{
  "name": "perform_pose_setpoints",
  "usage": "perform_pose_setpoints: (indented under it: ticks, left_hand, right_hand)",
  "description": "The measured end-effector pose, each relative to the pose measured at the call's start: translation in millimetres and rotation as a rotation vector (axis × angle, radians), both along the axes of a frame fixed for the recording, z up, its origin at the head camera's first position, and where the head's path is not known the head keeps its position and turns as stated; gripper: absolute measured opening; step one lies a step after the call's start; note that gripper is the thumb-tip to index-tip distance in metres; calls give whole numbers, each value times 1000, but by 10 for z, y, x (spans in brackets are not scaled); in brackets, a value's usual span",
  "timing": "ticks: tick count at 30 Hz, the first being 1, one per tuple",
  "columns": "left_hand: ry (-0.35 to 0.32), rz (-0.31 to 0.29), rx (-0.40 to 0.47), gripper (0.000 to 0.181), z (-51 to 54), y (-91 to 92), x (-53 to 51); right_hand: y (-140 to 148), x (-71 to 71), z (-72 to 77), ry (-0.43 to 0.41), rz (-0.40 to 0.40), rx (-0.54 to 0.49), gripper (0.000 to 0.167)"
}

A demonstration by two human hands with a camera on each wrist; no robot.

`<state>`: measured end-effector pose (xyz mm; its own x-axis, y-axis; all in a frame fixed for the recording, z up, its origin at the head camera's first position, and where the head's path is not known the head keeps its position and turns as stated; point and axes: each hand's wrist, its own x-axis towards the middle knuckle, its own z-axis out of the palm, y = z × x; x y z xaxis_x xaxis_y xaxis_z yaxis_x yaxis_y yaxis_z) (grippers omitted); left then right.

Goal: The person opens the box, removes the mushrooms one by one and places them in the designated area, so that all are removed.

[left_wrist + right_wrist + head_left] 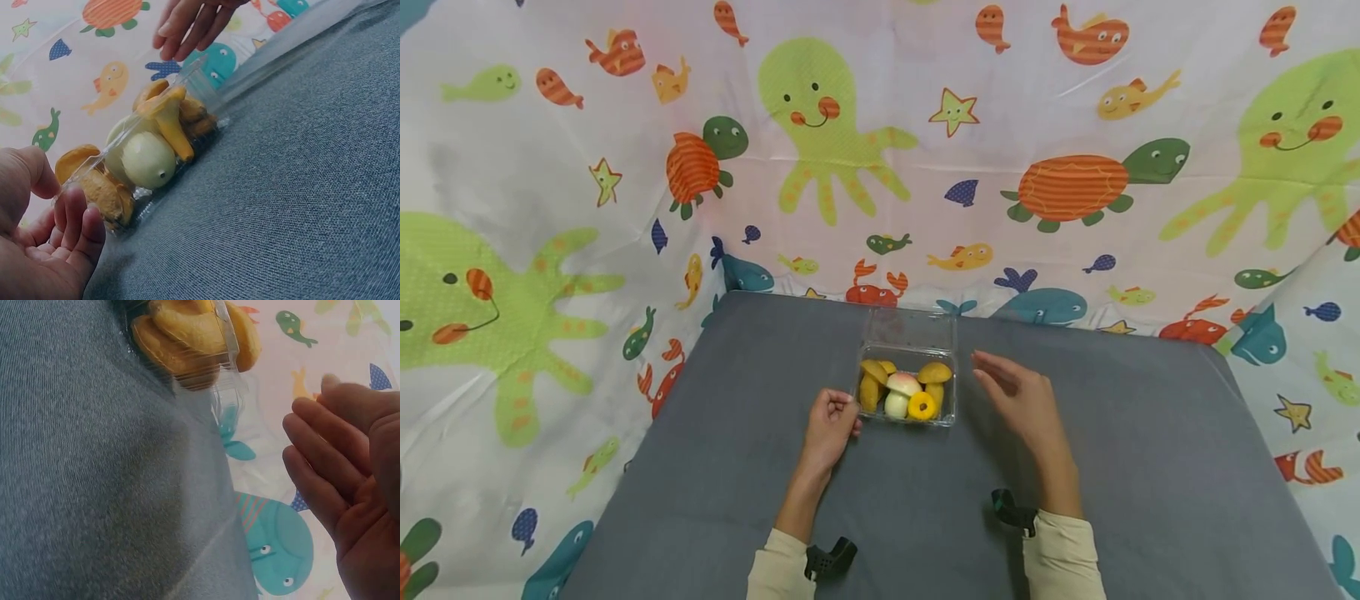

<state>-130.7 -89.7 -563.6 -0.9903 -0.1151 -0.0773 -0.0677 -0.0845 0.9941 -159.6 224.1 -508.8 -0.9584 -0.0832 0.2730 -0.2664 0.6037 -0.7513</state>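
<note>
A clear plastic box (956, 392) with its lid (912, 329) tilted back holds several toy mushrooms: brown ones (935, 373), a white one with a pinkish cap (904, 384) and a yellow one (922, 406). The left hand (831, 427) pinches the box's near left edge between thumb and curled fingers, as the left wrist view also shows (53, 231). To the right of the box the right hand (1021, 398) hovers apart from it, fingers extended and holding nothing; the right wrist view shows its relaxed fingers (322, 444).
A grey cloth (1150, 433) covers the table. Behind and at both sides hangs a white curtain (895, 183) printed with sea animals. Dark wrist-worn devices sit at both sleeve cuffs.
</note>
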Motion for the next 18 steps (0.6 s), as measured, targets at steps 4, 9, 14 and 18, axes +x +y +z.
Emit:
perform_pose_setpoints:
  ticks: [4, 9, 14, 18]
  left_hand:
    - [15, -8, -7, 12, -3, -4, 2]
    - [5, -19, -6, 13, 6, -15, 10]
    - [2, -20, -12, 14, 20, -23, 11]
    - [-5, -23, -22, 15, 4, -19, 10]
  right_hand:
    - [24, 32, 30, -7, 42, 37, 44]
    - [46, 72, 48, 11, 74, 75, 47]
    - [17, 89, 84, 18, 102, 96, 49]
    - [-21, 103, 87, 23, 112, 105, 50]
